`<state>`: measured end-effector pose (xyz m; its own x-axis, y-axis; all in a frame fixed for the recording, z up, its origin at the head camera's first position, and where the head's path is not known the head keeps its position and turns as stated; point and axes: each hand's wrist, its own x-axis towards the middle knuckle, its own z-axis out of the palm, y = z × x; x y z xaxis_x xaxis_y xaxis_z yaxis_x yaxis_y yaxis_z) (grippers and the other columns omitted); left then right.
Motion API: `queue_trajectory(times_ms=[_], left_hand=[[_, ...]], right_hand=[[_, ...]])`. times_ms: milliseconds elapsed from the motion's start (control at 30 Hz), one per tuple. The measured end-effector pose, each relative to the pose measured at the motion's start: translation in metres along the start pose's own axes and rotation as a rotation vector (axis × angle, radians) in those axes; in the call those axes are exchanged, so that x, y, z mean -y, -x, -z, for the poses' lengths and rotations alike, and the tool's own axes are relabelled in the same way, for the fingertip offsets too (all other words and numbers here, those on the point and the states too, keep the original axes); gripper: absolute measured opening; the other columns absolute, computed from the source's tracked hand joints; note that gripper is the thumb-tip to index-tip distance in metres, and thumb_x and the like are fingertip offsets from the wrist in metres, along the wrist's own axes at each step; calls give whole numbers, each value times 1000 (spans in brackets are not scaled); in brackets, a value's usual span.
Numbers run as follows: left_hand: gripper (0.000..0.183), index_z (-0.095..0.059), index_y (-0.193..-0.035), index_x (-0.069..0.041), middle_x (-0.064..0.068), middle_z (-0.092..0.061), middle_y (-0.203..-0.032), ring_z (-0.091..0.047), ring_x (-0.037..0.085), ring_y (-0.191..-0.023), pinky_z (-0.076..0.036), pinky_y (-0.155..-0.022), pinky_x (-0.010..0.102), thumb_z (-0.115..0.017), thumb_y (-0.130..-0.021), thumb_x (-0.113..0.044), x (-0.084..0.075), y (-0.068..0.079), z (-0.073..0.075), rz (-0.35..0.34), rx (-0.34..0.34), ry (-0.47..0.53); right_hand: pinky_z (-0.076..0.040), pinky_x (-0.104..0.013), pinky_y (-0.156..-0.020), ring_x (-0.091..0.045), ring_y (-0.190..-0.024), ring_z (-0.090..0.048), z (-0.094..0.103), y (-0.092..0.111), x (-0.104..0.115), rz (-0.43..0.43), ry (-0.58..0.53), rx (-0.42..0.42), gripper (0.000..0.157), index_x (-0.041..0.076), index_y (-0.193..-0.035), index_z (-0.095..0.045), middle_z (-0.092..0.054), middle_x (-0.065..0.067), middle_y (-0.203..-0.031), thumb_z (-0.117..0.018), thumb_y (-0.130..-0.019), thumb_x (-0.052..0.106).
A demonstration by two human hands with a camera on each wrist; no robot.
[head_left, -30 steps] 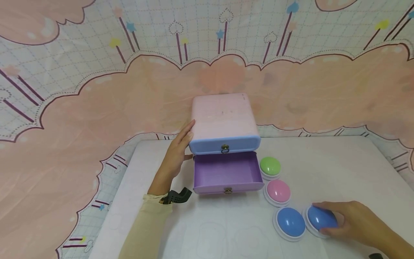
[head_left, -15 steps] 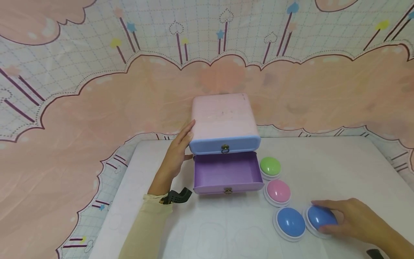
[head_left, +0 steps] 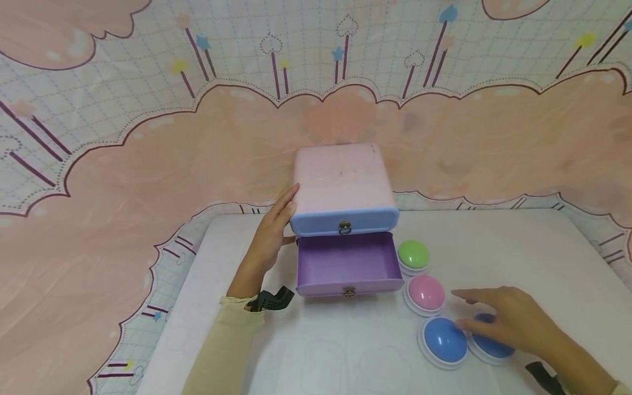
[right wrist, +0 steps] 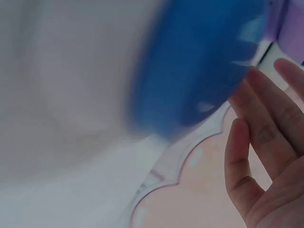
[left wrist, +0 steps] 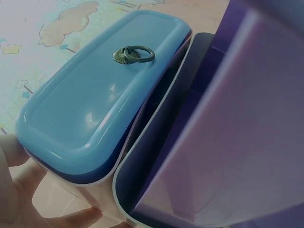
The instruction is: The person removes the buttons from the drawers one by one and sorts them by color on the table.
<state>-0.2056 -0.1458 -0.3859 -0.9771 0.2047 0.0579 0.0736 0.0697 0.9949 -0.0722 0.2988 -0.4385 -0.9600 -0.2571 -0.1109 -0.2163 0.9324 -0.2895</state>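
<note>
A small pink drawer box (head_left: pixel 340 178) stands at the table's middle, its blue drawer (left wrist: pixel 76 104) closed and its purple drawer (head_left: pixel 340 267) pulled out and bare inside. My left hand (head_left: pixel 269 236) rests against the box's left side, fingers spread along it. On the right, my right hand (head_left: pixel 518 321) hovers over a blue dome button (head_left: pixel 494 347) with a white base, partly hiding it. Its fingers are extended and hold nothing. The index fingertip points at the pink dome button (head_left: pixel 426 292); the thumb tip overlaps the edge of the other blue dome button (head_left: pixel 444 341) in the head view.
A green dome button (head_left: pixel 413 254) sits close beside the purple drawer's right side. All stand on a white table (head_left: pixel 494 247). Behind it hangs a patterned cloth (head_left: pixel 469 142) with peach cloud shapes. Both drawers carry small ring pulls.
My right hand has let go of the right blue button and moved up and left over it, toward the pink one. The left hand and the box stay put.
</note>
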Motion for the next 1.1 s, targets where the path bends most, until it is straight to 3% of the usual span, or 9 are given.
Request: queue_trajectory(times_ms=[200, 433, 600, 800, 1100], left_hand=[[48, -40, -155, -44, -12, -17, -171, -29, 32, -152, -42, -100, 75, -45, -107, -48, 0, 1, -1, 2, -4, -5], [48, -40, -155, -44, -15, -20, -169, -30, 33, -152, -42, -101, 75, -46, -107, -48, -3, 2, -1, 6, -4, -8], [48, -40, -155, -45, -14, -20, -169, -30, 33, -152, -42, -101, 75, -45, -107, -48, -2, 1, -1, 7, -3, -13], [48, -40, -155, -45, -15, -20, -169, -30, 32, -152, -43, -100, 75, -45, -107, -48, -3, 1, -1, 7, -4, -15], [48, -39, -155, -43, -13, -20, -170, -30, 33, -152, -43, -101, 74, -45, -108, -46, -4, 2, -2, 7, -3, -12]], right_hand=[[-57, -59, -85, -20, -99, -69, 7, -12, 26, 61, -33, -15, 67, 29, -131, -71, -77, 12, -103, -73, -79, 71], [-52, -33, -75, -6, -87, -61, 14, -22, 51, 182, -58, -154, 57, 30, -130, -72, -73, 22, -93, -76, -83, 63], [-46, -21, -66, -2, -75, -55, 14, -29, 64, 308, -95, -284, 49, 25, -123, -76, -75, 18, -89, -84, -81, 49], [-41, -18, -61, 0, -70, -52, 12, -37, 76, 415, -117, -352, 47, 23, -122, -77, -76, 17, -85, -86, -80, 43], [-49, -22, -65, 1, -71, -61, 7, -48, 80, 491, -108, -375, 42, 20, -117, -78, -74, 18, -83, -85, -82, 41]])
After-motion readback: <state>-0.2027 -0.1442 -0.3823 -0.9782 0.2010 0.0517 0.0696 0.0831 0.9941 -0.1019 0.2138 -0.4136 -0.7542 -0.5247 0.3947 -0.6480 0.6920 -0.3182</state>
